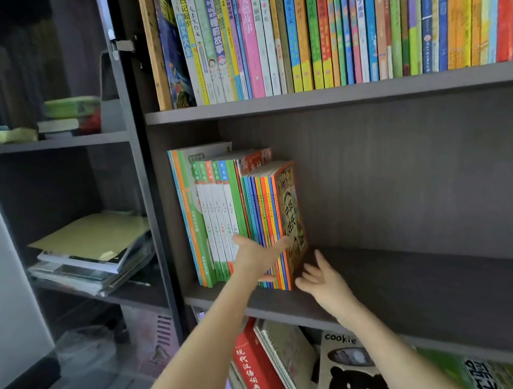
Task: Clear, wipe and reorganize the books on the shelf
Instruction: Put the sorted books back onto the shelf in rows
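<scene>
Reshelving: pressing the books (237, 203) upright with flat left hand (258, 255), open right hand (325, 282) at their four o'clock; next, squaring spines

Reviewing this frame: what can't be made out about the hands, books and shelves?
Head view:
Middle-shelf books: lower spines hidden behind the left hand.
Right hand: contact with the outermost book unclear, as the fingers overlap its corner.
Top-row books: tops cut off by the upper edge.
Cookie box: bottom cut off by the frame edge.
</scene>
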A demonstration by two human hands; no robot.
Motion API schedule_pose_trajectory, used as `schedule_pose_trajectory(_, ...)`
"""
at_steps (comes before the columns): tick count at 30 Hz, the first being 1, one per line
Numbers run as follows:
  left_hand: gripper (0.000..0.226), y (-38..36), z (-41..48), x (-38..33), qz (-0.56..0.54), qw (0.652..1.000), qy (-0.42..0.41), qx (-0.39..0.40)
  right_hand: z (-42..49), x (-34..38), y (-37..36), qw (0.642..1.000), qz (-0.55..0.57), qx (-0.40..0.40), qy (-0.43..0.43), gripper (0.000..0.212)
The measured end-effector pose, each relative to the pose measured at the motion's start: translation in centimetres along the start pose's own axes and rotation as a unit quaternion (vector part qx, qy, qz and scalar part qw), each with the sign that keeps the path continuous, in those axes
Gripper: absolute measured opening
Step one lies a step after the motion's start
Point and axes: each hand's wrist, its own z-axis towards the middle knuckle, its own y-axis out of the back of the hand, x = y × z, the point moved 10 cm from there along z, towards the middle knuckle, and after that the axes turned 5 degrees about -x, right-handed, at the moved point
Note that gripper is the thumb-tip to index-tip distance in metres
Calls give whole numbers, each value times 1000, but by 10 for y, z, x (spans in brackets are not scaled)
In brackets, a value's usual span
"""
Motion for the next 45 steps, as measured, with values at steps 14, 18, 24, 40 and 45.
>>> schedule_pose_trajectory(14,21,48,-37,64,20,997,-62,30,-145,9,24,999,-30,-29,-33,17)
schedule_pose_trajectory(18,14,50,-85,113,17,999,-10,48,-180,-8,1,994,-68,62,-55,14)
schedule_pose_trajectory(24,19,86,-209,222,-22,992,113,-58,-258,-59,-33,974,-70,189,-99,13)
schedule_pose_trajectory(40,13,204,-635,467,-2,859,404,-315,-547,-211,-184,826,-127,503,-219,17)
schedule_pose_trajectory(45,29,176,-691,539,-23,834,469,-290,-594,-266,-212,804,-149,514,-260,20)
